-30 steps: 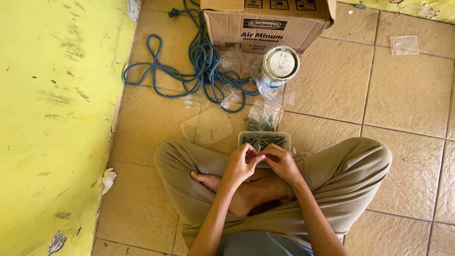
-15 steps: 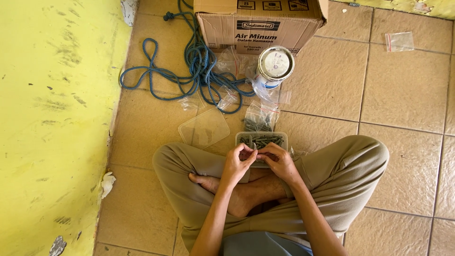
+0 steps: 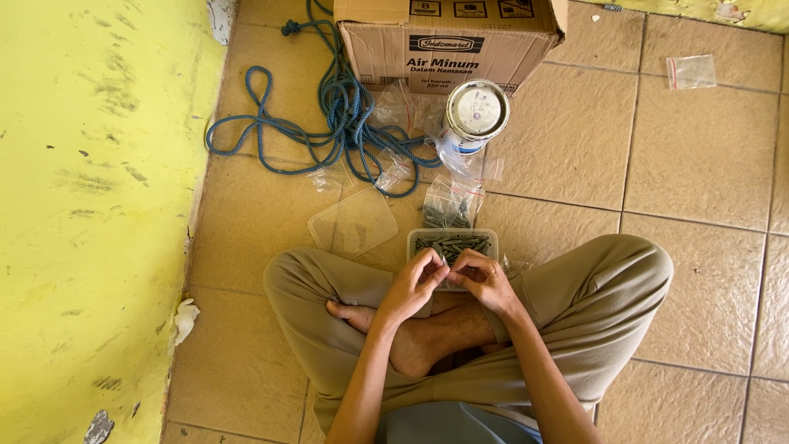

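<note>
Blue rope point(image 3: 329, 123), cardboard box point(image 3: 448, 41), tin can point(image 3: 477, 111), possibly paint.

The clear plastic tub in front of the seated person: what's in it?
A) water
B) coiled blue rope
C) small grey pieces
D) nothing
C: the clear plastic tub holds a heap of small grey pieces, just beyond both hands; the blue rope lies on the tiles farther off.

Khaki trousers point(image 3: 592, 304) — loose, creased — a grey-blue shirt point(image 3: 448, 426), bare feet point(image 3: 411, 341), bare forearms.
</note>
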